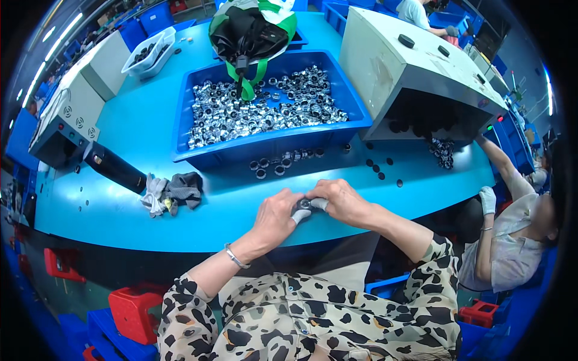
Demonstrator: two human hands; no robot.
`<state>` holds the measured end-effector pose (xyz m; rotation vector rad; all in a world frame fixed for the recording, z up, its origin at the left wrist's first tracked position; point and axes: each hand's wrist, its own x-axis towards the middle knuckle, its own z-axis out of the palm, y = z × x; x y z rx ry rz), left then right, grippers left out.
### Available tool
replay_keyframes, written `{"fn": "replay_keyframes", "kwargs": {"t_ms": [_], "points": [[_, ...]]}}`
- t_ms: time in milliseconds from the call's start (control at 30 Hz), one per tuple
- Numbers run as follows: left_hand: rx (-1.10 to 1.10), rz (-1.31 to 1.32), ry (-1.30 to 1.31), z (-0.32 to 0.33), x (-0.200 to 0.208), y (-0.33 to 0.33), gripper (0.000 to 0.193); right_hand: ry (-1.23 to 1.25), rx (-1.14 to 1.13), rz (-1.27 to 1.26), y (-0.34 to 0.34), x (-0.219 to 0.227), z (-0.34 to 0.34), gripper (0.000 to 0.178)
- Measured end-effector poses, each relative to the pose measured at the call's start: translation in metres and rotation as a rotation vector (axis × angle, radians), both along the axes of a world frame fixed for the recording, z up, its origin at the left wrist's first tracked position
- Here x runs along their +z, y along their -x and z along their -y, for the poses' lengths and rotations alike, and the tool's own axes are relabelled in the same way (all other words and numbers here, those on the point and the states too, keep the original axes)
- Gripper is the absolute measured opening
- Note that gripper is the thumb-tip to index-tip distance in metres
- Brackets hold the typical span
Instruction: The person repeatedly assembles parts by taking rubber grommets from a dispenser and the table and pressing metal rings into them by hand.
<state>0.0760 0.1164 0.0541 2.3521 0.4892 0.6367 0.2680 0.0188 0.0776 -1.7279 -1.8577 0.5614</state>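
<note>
The held piece [305,204] is glinting darkly; the rings [271,123] are gleaming like polished metal inside the bin [229,157], which is showing smooth, glossy plastic. The tabletop [235,225] is reflecting light smoothly, the cloths [184,190] are looking matt and rough, and the bracelet [236,257] is shining like metal.

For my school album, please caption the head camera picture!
Left hand and right hand hold a small round part together, in front of a blue bin of shiny pieces.

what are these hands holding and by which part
A small round part, held by its edges: left hand on its left, right hand on its right; exact finger contact is unclear.
</note>
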Motion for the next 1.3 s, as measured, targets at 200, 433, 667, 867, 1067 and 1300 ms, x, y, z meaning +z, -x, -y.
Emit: {"fn": "replay_keyframes", "kwargs": {"t_ms": [200,433,667,867,1067,1300], "points": [[-0.091,-0.039,0.045,-0.014,-0.003,-0.003,0.027,0.139,-0.013,-0.100,-0.003,0.000,-0.001,0.019],[-0.176,-0.077,0.030,-0.016,0.000,-0.006,0.026,0.054,-0.047,-0.131,-0.001,-0.009,0.005,0.018],[-0.094,-0.063,0.947,-0.008,0.005,0.007,0.025,0.194,-0.199,-0.757,0.000,-0.006,0.029,0.039],[-0.212,0.352,1.882,0.057,0.007,0.030,0.040,-0.009,-0.190,-0.823,0.049,0.009,0.075,0.055],[-0.119,0.298,1.847,0.083,0.010,0.036,0.037,-0.012,-0.307,-0.886,0.067,0.008,0.095,0.044],[0.041,0.151,1.121,0.096,-0.013,0.045,0.025,-0.032,-0.311,-0.407,0.081,0.006,0.121,0.047]]}}
